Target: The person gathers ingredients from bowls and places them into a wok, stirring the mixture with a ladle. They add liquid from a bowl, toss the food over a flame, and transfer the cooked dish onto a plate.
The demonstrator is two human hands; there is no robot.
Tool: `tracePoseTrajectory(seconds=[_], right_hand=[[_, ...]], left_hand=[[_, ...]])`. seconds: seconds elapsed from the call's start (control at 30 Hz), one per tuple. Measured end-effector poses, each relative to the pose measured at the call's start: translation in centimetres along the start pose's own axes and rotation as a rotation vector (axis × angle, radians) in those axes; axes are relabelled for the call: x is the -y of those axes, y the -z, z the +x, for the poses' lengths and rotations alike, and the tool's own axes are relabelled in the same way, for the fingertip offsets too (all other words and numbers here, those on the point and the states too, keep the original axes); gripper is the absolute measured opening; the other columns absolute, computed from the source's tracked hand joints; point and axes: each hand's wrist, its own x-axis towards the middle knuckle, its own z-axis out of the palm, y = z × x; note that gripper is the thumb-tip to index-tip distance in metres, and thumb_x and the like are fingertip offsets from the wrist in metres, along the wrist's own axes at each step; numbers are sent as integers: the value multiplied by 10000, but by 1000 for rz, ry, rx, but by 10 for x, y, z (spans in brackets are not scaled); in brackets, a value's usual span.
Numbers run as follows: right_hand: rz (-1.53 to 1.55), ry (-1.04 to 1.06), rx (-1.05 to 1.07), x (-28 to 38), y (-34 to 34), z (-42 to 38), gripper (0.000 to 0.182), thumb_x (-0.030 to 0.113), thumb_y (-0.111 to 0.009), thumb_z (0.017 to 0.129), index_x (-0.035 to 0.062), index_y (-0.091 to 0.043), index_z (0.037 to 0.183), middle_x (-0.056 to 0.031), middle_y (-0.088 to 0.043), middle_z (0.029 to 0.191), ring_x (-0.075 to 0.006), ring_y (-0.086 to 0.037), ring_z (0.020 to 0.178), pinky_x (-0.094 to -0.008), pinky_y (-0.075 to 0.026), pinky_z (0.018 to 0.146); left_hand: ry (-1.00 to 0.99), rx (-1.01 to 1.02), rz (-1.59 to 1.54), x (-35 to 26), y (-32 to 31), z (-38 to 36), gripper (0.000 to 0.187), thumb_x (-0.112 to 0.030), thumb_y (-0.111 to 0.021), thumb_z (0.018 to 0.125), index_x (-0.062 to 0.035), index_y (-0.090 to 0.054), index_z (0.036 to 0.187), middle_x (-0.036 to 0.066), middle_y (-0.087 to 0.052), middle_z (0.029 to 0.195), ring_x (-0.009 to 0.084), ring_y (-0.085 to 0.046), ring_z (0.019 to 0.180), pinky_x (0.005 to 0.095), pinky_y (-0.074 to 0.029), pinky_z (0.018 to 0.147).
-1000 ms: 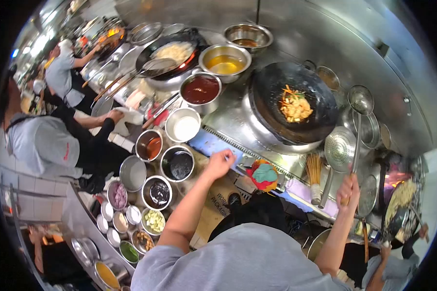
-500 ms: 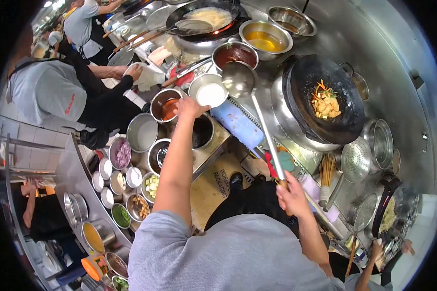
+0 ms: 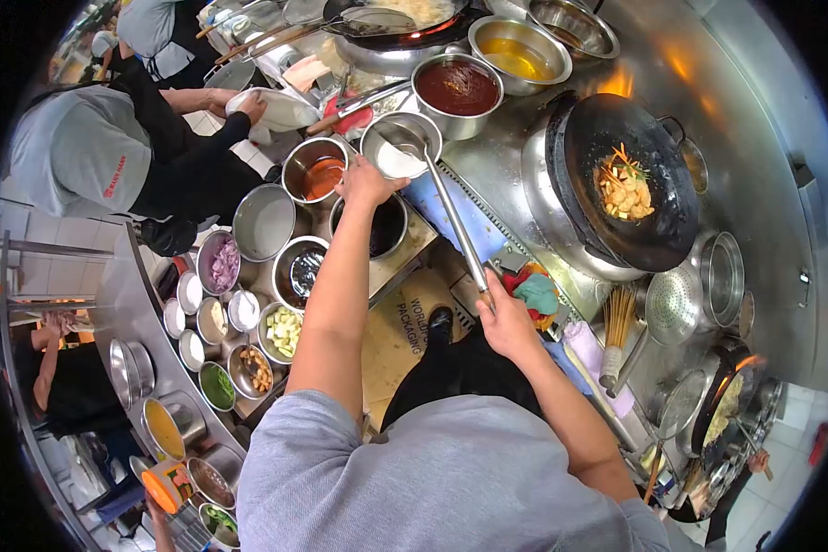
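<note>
I am watching the ladle (image 3: 432, 184) dipping its bowl into the steel pot of white liquid (image 3: 397, 147), its long handle slanting down and back to my right hand (image 3: 504, 322), which is gripping the handle's end firmly. My left hand (image 3: 366, 181) is resting at the near rim of that same pot, fingers curled over the edge (whether they are actually pinching the rim I cannot tell). The pot is sitting at the front of the stainless counter (image 3: 708, 110), just beside a pot of orange-brown sauce (image 3: 315, 170) on its left and a pot of dark liquid (image 3: 382, 225) nearer to me, partly hidden under my forearm. Behind it a bowl of red sauce (image 3: 457, 87) and a bowl of yellow oil (image 3: 519, 55) are standing. To the right a black wok (image 3: 626, 184) is holding tofu pieces with carrot shreds. Below my left arm small steel cups of chopped ingredients (image 3: 248, 340) are clustering together. A coloured cloth (image 3: 534, 293) is lying by my right hand. Further left, a person in a grey shirt (image 3: 92, 152) is holding a white plate (image 3: 281, 110).
</note>
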Motion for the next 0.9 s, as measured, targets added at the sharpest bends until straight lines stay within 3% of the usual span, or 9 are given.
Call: tracePoseTrajectory(seconds=[0.17,0.27,0.33,0.43,0.57,0.63,0.77,0.83,0.9], right_hand=[[27,-24,58,0,6,0,551,160,-539,858,39,-328,1352,-252,-615,912,-413,-595,879,-432,-450,775],[90,125,-33,-4,9,1,549,155,-531,876,47,-312,1367,-171,-635,790,-312,-633,683,-383,-481,636],[248,-156,185,6,21,0,549,147,-521,892,62,-294,1384,-72,-564,693,-166,-545,504,-311,-440,472],[327,-368,317,33,40,3,576,175,-537,877,31,-290,1377,-188,-611,915,-221,-595,584,-333,-484,604],[478,-377,333,32,38,8,498,163,-515,893,34,-347,1344,-102,-561,762,-118,-473,442,-290,-432,453],[975,-409,418,38,45,11,390,130,-479,908,41,-402,1280,-22,-470,682,-82,-427,436,-244,-387,403],[1305,-471,413,39,67,4,333,106,-475,915,64,-418,1240,10,-426,665,-49,-394,434,-209,-362,387],[1716,-464,522,31,89,-7,360,112,-468,923,81,-387,1273,1,-435,689,-33,-403,444,-200,-364,387],[1908,-408,551,27,110,-23,344,123,-443,935,81,-386,1272,-3,-434,710,-23,-408,453,-198,-369,391]], left_hand=[[5,-6,-6,2,-6,4,1136,-586,-765,550,35,-267,1361,182,-426,1331,301,-423,1226,512,-326,978],[-18,-51,24,4,-9,6,1159,-631,-749,528,16,-275,1365,206,-472,1282,337,-460,1190,518,-368,941],[-19,-53,20,4,-9,6,1162,-638,-749,519,-2,-279,1370,203,-476,1278,337,-461,1189,515,-369,942],[-17,-73,7,6,-12,7,1150,-634,-755,512,-6,-298,1360,201,-480,1274,337,-461,1190,511,-371,942],[-11,-71,7,5,-11,7,1131,-623,-760,516,-8,-310,1353,201,-477,1277,336,-465,1185,505,-376,938],[-22,-80,9,5,-8,3,1115,-614,-757,533,-11,-306,1355,204,-462,1291,338,-454,1194,520,-377,930],[16,-182,-48,9,25,-22,1075,-592,-748,565,-10,-308,1354,217,-442,1301,352,-425,1213,582,-345,930],[-111,-419,-140,31,20,-33,935,-557,-724,620,-8,-406,1306,224,-477,1255,353,-468,1160,459,-380,947],[-130,-363,-305,42,22,-60,739,-500,-678,700,-60,-484,1261,175,-492,1238,330,-467,1158,441,-390,929]])
